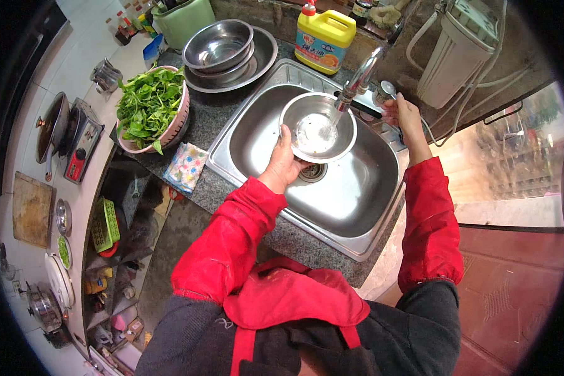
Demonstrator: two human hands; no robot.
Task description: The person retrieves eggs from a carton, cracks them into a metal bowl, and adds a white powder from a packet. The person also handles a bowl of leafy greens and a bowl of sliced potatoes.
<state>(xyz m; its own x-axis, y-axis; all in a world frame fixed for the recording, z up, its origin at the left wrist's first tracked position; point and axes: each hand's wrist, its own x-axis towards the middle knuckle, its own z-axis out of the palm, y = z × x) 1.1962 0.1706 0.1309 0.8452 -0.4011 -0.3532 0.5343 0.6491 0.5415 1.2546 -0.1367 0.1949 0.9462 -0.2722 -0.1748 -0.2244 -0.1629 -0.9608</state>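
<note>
My left hand (284, 162) grips the near left rim of a stainless steel bowl (289, 117), holding it over the sink (357, 207). Water runs from the chrome faucet (357, 82) into this bowl, and a few small bits lie in the water. Beyond the bowl on the right, my right hand (402, 115) has its fingers on the metal faucet handle (385, 91); whether they close around it cannot be told. Below the bowl, part of the drain strainer (313, 173) shows.
Left of the sink stand a pink basket (185, 105) of leafy greens (150, 103), stacked steel bowls (218, 44) and a folded patterned cloth (188, 167). A yellow detergent jug (324, 42) stands behind the sink. A white water filter unit (458, 51) hangs at right.
</note>
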